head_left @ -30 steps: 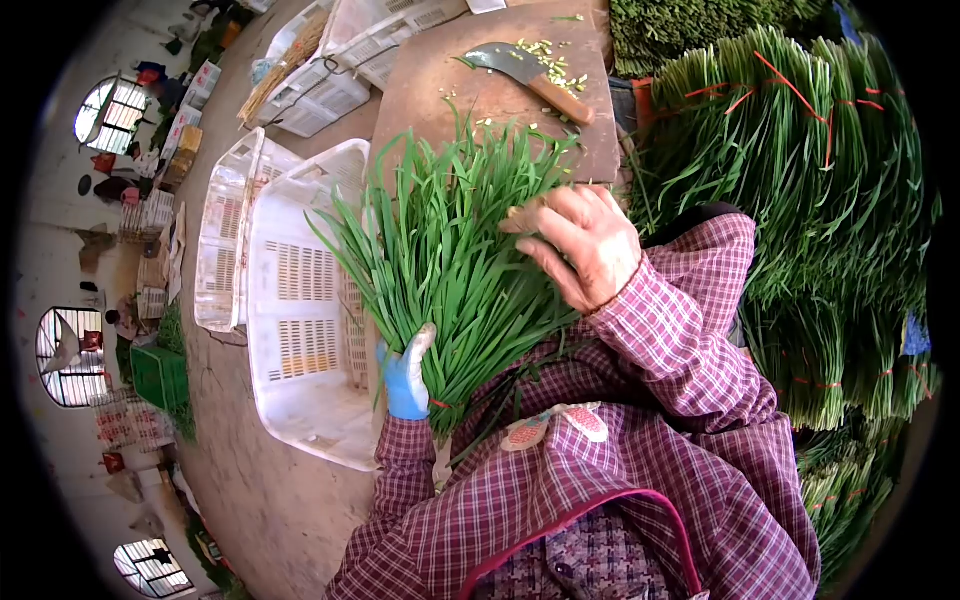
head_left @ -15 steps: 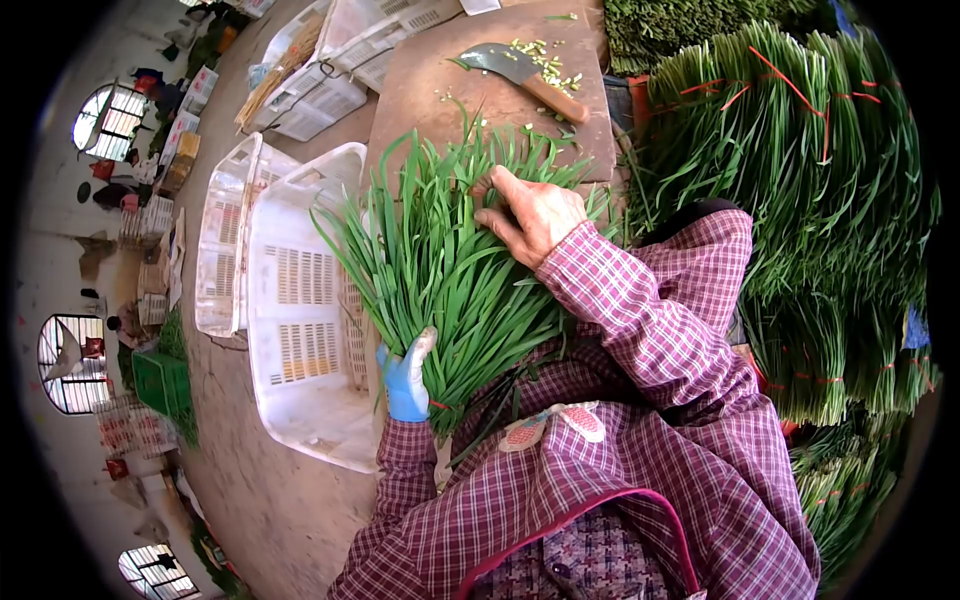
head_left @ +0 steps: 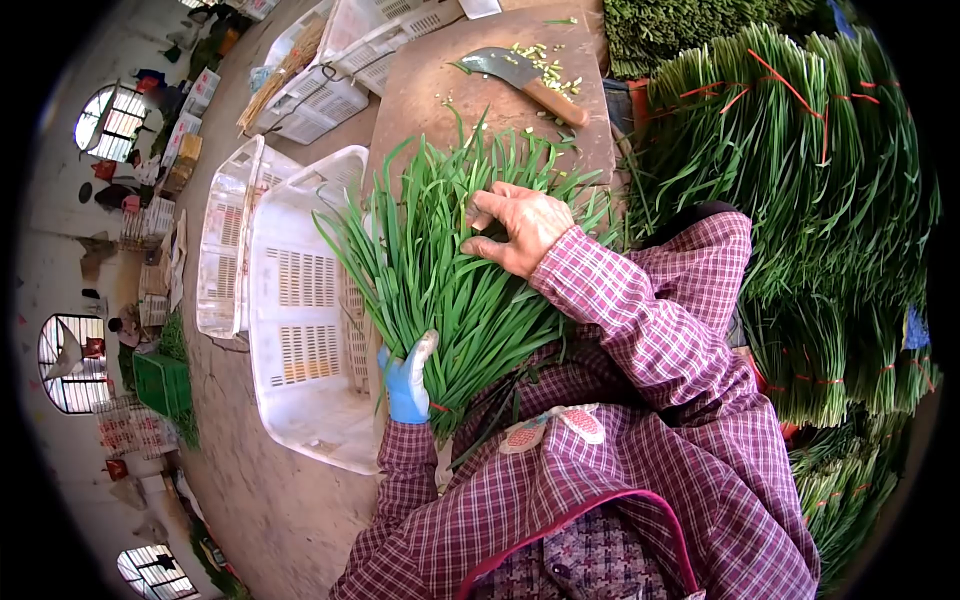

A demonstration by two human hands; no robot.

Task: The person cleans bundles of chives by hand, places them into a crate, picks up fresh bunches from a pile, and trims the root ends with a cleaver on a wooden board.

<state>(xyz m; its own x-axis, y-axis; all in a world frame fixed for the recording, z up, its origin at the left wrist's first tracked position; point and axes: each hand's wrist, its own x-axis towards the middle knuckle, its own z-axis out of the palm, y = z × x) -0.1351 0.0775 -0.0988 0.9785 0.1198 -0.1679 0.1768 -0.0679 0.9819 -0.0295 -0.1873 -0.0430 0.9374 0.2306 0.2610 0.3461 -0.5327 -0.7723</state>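
A thick bunch of garlic chives [head_left: 450, 250] lies across my lap and the near edge of the wooden board, leaf tips spread away from me. My left hand [head_left: 407, 385], in a blue and white glove, grips the bunch low down, close to a red tie. Above the leaves, my bare right hand [head_left: 522, 228] rests with bent fingers, its thumb apart from them. The fingertips touch the upper leaves, and no separate leaf shows between them. Beyond the bunch, a broad-bladed knife [head_left: 525, 82] with a wooden handle lies on the board [head_left: 425, 75] among chopped stem bits.
White plastic crates [head_left: 300, 300] stand to the left, with more crates [head_left: 310, 100] at the upper left. Tied bundles of chives [head_left: 770, 150] are piled along the right side. Farther left are a green crate [head_left: 160, 383] and a person [head_left: 128, 328] in the background.
My right hand has shifted slightly left and toward me over the leaves. My left hand keeps its hold on the bunch in the same place.
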